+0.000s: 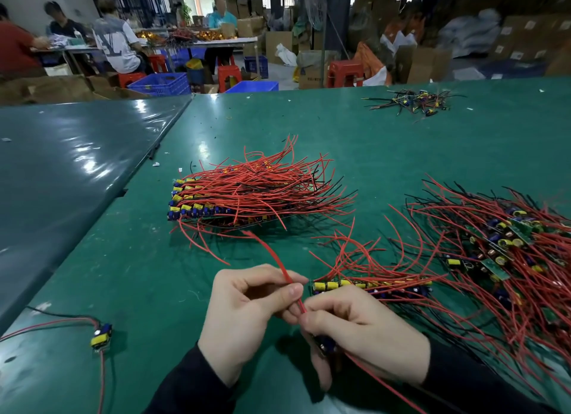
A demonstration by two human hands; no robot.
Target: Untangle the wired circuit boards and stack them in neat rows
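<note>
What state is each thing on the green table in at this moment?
Left hand: pinches the red wire.
Right hand: grips a board and the wire.
Stacked boards: in neat rows.
Short row: started.
Pile: tangled.
Single board: lying apart.

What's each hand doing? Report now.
Left hand: pinches the red wire.
Right hand: grips the same red wire and a small circuit board.

Shiny green table mat (pixel 129 259) under everything. Behind it: blue plastic crates (pixel 160 84), red plastic stools (pixel 344 72), brown cardboard boxes (pixel 278 46) stacked all over. Few seated people (pixel 116 43) at far white worktable (pixel 222 41).
</note>
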